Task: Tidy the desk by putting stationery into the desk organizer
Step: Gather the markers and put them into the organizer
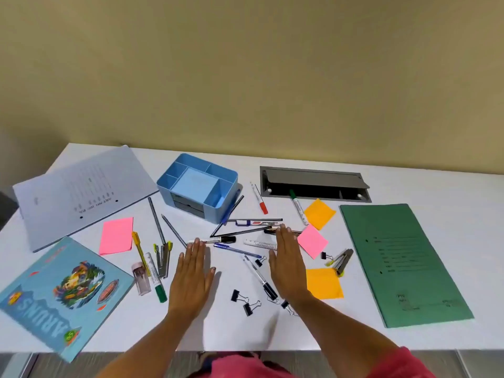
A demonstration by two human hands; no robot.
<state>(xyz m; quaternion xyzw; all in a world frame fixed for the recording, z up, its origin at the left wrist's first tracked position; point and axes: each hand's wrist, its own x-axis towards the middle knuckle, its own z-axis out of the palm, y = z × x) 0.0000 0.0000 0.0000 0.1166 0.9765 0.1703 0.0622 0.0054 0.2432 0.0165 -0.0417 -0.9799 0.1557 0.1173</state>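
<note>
Desk organizer (166, 190), pale blue and apparently empty, stands toward the back of the counter (381, 186), with stationery strewn in front of it. Both hands are flat, palms down, fingers straight and together, gripping nothing. The left hand (192, 276) has its fingertips at a black-capped marker (215, 240), and the right hand (286, 266) covers part of the pen heap. Sorting looks barely begun. The next move calls for pinching one pen free of the crossed pile, leaving the small binder clips (240, 296) for later.
</note>
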